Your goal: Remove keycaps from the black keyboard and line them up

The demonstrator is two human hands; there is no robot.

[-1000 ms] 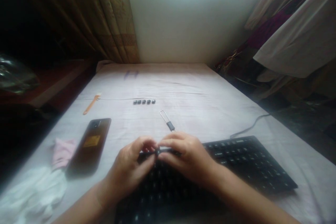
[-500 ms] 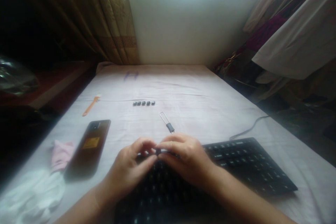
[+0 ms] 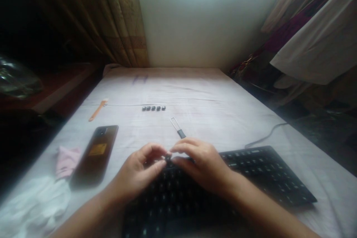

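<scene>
Above the far edge of a black keyboard [image 3: 173, 200], a small dark keycap [image 3: 167, 157] is pinched between the thumb and index finger of my left hand [image 3: 143, 169]. My right hand [image 3: 200, 163] meets it from the other side, thumb and index fingertip closed in at its right edge. The fingers partly hide the keycap, and blur hides its detail. Just beyond my right hand lies a wire keycap puller [image 3: 181, 133] with a dark handle. Farther off, several dark keycaps [image 3: 153, 108] stand in a row on the pale sheet.
A brown phone [image 3: 96, 156] lies face down at left, beside pink cloth [image 3: 67, 161] and white cloth [image 3: 36, 208]. An orange-handled tool [image 3: 97, 111] rests farther back. A cable [image 3: 266, 136] runs behind the keyboard. Clothes [image 3: 320, 44] hang at right.
The right fingertips have shifted slightly right, showing more of the keycap in the left hand. Both hands have lifted a little. The whole view has shifted slightly.
</scene>
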